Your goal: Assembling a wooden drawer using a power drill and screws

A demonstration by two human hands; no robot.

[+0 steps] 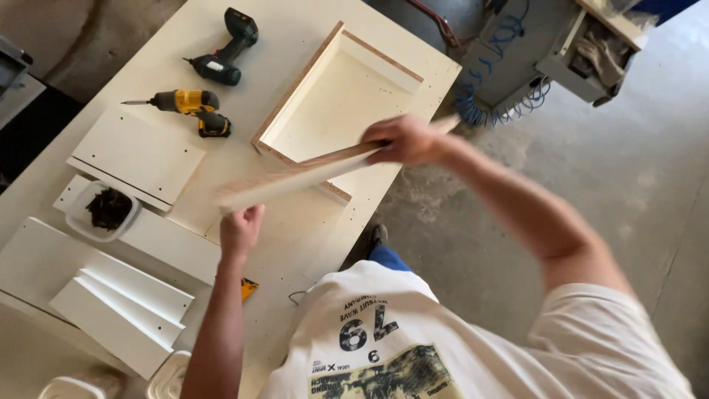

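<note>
Right now I hold a long narrow board [295, 174] with both hands, lifted above the workbench [295, 236] and slanting from lower left to upper right. My left hand [240, 229] is closed around its lower end, fingers curled under the edge. My right hand [402, 140] clamps the upper end, fingers wrapped over the top face. The board is pale on its broad face and shows a brown wood-grain edge, and it looks a little blurred.

Under the board lies an open shallow box [336, 100], pale inside with brown raw edges, resting flat on the bench; the board crosses over its near corner, and I cannot tell whether the two touch.

Further along the bench are two cordless drills: a dark green one [225, 48] and a yellow and black one [188, 107], near each other. Beside them lies a flat white panel [136, 155], and just beside that a clear tub of dark screws [107, 210]. Near my left arm sits a stack of white strips [122, 310], stepped one over another. Off the far end of the bench a blue coiled hose [491, 111] hangs by a grey machine [532, 52]
</note>
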